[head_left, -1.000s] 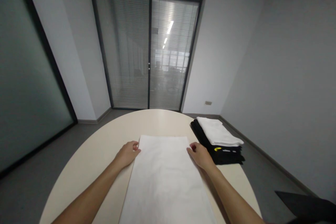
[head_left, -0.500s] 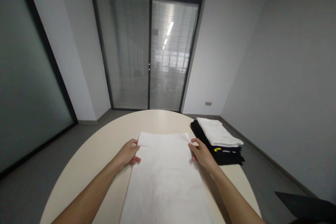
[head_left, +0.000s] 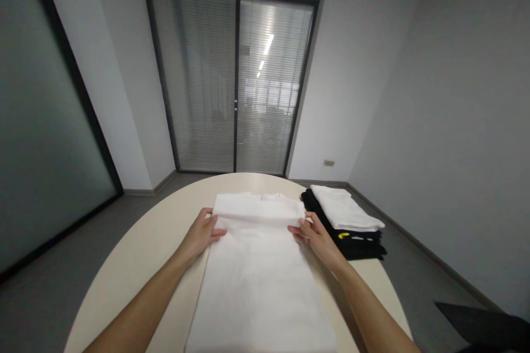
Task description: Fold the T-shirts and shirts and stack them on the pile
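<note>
Left fingers (head_left: 219,232), right fingers (head_left: 297,231), loosely curled, gripping white cloth (head_left: 259,281) by opposite edges; pale table (head_left: 161,226) beneath

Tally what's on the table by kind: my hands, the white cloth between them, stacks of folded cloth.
Hands: 2 (left hand, right hand)
White cloth between them: 1
Folded stack, white on black: 1; its layers can't be counted surely
Total: 4
</note>
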Demonstrator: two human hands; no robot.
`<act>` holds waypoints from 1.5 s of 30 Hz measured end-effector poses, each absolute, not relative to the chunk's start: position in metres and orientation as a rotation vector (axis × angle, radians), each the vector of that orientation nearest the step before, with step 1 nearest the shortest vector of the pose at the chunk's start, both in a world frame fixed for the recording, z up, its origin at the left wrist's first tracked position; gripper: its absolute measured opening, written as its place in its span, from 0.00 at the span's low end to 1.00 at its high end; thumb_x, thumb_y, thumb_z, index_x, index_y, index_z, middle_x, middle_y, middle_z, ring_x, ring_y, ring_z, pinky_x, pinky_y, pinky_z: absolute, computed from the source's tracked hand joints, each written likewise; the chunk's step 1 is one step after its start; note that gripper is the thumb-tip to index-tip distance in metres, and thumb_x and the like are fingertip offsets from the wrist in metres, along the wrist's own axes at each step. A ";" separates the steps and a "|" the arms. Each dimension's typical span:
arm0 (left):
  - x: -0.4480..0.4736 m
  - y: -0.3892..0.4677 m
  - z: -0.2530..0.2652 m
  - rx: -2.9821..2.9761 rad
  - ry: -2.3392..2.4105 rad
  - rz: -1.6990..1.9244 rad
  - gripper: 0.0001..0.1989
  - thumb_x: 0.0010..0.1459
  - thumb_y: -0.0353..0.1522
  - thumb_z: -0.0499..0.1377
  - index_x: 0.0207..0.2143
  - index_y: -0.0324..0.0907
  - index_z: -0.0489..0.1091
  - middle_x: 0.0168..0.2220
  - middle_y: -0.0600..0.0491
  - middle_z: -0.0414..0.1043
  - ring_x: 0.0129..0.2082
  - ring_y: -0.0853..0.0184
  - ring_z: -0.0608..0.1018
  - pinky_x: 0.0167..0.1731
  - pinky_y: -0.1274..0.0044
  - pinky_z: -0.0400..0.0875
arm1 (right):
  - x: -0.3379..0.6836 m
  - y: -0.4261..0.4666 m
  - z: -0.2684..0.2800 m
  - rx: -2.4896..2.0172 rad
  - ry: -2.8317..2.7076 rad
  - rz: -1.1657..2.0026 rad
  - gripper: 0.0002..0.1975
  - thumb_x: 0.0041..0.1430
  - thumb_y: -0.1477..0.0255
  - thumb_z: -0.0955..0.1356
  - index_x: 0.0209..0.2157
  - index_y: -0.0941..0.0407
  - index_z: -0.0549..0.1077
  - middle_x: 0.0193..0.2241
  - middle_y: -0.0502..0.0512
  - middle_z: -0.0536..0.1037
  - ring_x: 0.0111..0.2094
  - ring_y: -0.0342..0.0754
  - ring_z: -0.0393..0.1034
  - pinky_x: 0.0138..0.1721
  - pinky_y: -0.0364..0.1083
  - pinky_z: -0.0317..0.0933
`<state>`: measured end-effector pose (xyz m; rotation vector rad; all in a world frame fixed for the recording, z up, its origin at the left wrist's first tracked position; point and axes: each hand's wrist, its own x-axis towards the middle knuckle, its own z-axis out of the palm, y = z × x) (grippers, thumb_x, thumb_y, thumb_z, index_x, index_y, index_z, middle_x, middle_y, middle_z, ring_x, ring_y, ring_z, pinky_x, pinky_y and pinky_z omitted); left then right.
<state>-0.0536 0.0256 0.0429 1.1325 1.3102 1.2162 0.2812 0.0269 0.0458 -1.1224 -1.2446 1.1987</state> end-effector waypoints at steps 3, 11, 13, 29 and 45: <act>-0.058 0.024 0.046 1.116 1.195 1.214 0.24 0.57 0.50 0.61 0.46 0.46 0.58 0.49 0.47 0.73 0.44 0.60 0.82 0.47 0.69 0.73 | 0.284 0.025 0.048 -1.066 -1.281 1.215 0.26 0.52 0.46 0.70 0.40 0.49 0.62 0.39 0.51 0.74 0.53 0.57 0.73 0.50 0.54 0.66; -0.065 0.022 0.055 1.112 0.928 1.212 0.25 0.58 0.47 0.62 0.52 0.48 0.60 0.62 0.44 0.65 0.59 0.56 0.73 0.56 0.64 0.67 | 0.288 0.028 0.047 -0.973 -1.338 1.118 0.22 0.58 0.47 0.66 0.42 0.49 0.63 0.53 0.55 0.72 0.57 0.55 0.67 0.55 0.56 0.63; -0.067 0.022 0.056 1.128 0.896 1.208 0.26 0.59 0.46 0.62 0.55 0.49 0.60 0.62 0.44 0.65 0.60 0.56 0.71 0.57 0.63 0.66 | 0.289 0.027 0.048 -0.944 -1.345 1.114 0.21 0.58 0.48 0.67 0.42 0.49 0.64 0.53 0.55 0.72 0.57 0.55 0.66 0.56 0.56 0.62; -0.093 0.016 0.059 1.604 0.749 0.582 0.16 0.57 0.40 0.64 0.44 0.40 0.76 0.46 0.46 0.77 0.50 0.56 0.75 0.55 0.67 0.64 | 0.317 0.012 0.053 -0.898 -1.865 1.547 0.19 0.50 0.61 0.76 0.40 0.57 0.75 0.39 0.56 0.77 0.42 0.50 0.71 0.47 0.49 0.63; -0.088 0.019 0.059 1.905 1.144 0.577 0.17 0.49 0.37 0.64 0.42 0.40 0.75 0.35 0.54 0.73 0.31 0.68 0.68 0.36 0.77 0.63 | 0.316 0.004 0.065 -1.132 -2.129 1.275 0.16 0.54 0.58 0.72 0.30 0.58 0.80 0.39 0.57 0.78 0.41 0.51 0.71 0.44 0.48 0.61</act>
